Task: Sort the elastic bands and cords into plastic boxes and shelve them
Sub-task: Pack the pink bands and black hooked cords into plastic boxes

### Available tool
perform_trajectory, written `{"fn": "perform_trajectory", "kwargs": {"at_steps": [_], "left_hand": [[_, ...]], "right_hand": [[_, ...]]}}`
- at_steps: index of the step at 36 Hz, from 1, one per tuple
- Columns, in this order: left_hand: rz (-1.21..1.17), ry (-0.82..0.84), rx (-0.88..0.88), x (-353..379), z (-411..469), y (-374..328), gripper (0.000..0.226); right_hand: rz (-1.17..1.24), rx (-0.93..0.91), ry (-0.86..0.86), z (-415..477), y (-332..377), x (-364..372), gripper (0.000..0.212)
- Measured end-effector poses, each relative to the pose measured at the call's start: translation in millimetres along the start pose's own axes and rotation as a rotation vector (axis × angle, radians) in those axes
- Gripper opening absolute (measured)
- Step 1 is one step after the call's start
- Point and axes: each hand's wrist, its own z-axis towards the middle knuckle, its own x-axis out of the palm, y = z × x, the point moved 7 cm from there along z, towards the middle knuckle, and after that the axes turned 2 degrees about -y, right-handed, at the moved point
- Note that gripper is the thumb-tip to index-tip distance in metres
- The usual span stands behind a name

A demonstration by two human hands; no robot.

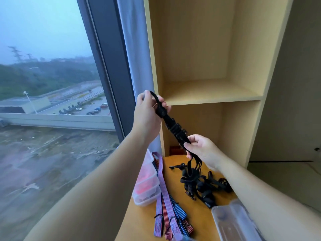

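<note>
My left hand [148,110] grips the top end of a bundle of black elastic straps [174,129], lifted in front of the shelf unit. My right hand [202,150] pinches the same bundle lower down. The loose ends hang into a tangled black heap [201,186] on the round wooden table [139,221]. Striped purple, red and blue bands [166,202] lie flat on the table to the left of the heap. A closed clear plastic box with red contents [147,185] stands at the table's left edge. Another clear box [234,221] sits at the front right, partly behind my right forearm.
A pale yellow shelf unit [213,98] stands right behind the table, with an open upper compartment and a lower one. A large window [52,84] with a dark frame and a curtain fills the left side. A wall runs along the right.
</note>
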Motion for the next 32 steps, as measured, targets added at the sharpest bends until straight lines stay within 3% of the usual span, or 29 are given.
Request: {"fn": "perform_trajectory", "kwargs": {"at_steps": [8, 17, 21, 23, 29, 32], "left_hand": [[0.371, 0.098, 0.195, 20.3, -5.5, -63.7, 0.02], [0.296, 0.17, 0.225, 57.4, -33.0, -105.0, 0.02], [0.287, 0.175, 0.26, 67.0, -38.0, -125.0, 0.02], [0.307, 0.162, 0.275, 65.4, -36.9, -133.9, 0.02], [0.343, 0.109, 0.317, 47.3, -26.9, -152.3, 0.019], [0.395, 0.079, 0.355, 37.0, -20.4, -165.7, 0.018]], "right_hand": [[-0.016, -0.018, -0.036, -6.0, 30.3, 0.7, 0.013], [-0.085, -0.074, 0.141, -13.9, 68.1, 61.9, 0.047], [-0.038, -0.112, 0.166, -18.6, 82.7, 85.0, 0.007], [-0.035, -0.105, 0.142, -18.8, 84.6, 84.8, 0.021], [0.239, -0.058, 0.205, -23.7, 97.3, 63.1, 0.014], [0.25, -0.094, 0.228, -22.2, 108.1, 47.0, 0.03]]}}
